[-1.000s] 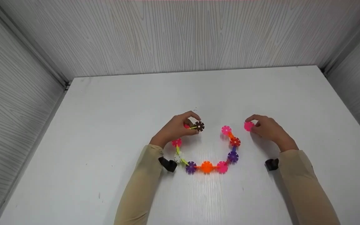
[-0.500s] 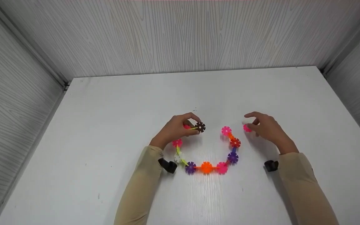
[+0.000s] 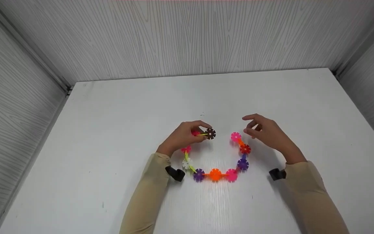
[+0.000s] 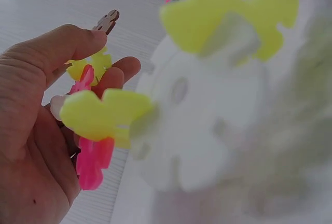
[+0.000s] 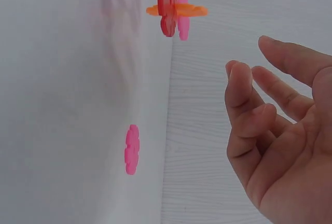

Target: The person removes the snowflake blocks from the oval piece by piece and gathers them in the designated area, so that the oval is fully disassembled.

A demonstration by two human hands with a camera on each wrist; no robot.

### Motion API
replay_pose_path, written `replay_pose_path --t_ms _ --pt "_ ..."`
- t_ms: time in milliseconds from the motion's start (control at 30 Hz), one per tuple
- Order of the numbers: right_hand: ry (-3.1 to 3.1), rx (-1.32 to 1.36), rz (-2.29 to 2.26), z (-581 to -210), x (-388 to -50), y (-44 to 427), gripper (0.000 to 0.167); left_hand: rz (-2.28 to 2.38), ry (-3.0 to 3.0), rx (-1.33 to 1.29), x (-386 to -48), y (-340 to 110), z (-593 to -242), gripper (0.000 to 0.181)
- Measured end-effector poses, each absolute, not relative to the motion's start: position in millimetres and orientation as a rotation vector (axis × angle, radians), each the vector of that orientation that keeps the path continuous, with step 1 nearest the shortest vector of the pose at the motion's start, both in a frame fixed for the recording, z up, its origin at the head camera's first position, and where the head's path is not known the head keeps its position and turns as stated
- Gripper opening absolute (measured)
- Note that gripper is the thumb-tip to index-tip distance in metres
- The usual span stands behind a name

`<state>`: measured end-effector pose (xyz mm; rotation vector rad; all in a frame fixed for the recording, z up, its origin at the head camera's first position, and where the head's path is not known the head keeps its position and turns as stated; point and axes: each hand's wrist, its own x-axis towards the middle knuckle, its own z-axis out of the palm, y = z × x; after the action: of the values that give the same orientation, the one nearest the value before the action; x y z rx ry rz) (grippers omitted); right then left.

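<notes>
Several notched plastic discs form a linked chain (image 3: 215,175), which lies in a U on the white table. My left hand (image 3: 183,136) pinches the left end of this chain near a yellow disc (image 4: 91,67), with a brown disc (image 3: 210,133) sticking out past the fingertips. Between finger and thumb of my right hand (image 3: 266,133) there is nothing; the fingers are loosely bent. That hand hovers just right of the pink disc (image 3: 236,136) at the chain's other end. A separate pink disc (image 5: 132,149) shows in the right wrist view; in the head view it is hidden.
The white table (image 3: 141,100) meets a wood-grain wall (image 3: 187,35) at the back, with panels at both sides. Black wrist mounts (image 3: 175,173) stick out from both sleeves. A white disc of the chain (image 4: 197,120) sits close to the left wrist camera.
My right hand has let go of the loose pink disc and moved left toward the chain's right end. My left hand, still gripping the chain, has shifted slightly right.
</notes>
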<state>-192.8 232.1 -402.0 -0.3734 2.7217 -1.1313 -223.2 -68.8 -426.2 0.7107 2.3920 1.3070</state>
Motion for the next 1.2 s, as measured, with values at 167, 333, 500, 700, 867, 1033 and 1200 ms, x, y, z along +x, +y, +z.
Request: replay_pose_path --t_ms 167,333,500,700,867,1033,1200 --pt "2.678 -0.409 -1.162 -402.8 -190.1 219.2 0.042 1.292 2.378 0.652 -223.2 -64.8 -422.9 0.030" --pt "2.626 -0.445 -1.172 -402.6 -190.1 204.2 0.044 1.276 2.361 0.654 -222.8 -61.5 -420.6 0.025" --pt "2.604 -0.522 -1.176 -402.4 -189.0 193.1 0.047 1.275 2.384 0.676 -223.3 -60.7 -421.2 0.021" --pt "2.600 -0.611 -1.154 -403.1 -190.4 182.5 0.051 1.300 2.400 0.704 -224.7 -59.2 -422.2 0.017" --pt "2.572 -0.652 -1.155 -404.2 -190.5 173.7 0.052 1.349 2.375 0.748 -224.1 -57.8 -422.2 0.015" --pt "2.552 -0.680 -1.133 -405.5 -189.3 166.8 0.053 1.356 2.368 0.769 -223.1 -56.4 -423.7 0.015" --pt "2.556 -0.695 -1.122 -406.2 -189.2 162.7 0.052 1.360 2.369 0.766 -223.7 -53.4 -424.3 0.015"
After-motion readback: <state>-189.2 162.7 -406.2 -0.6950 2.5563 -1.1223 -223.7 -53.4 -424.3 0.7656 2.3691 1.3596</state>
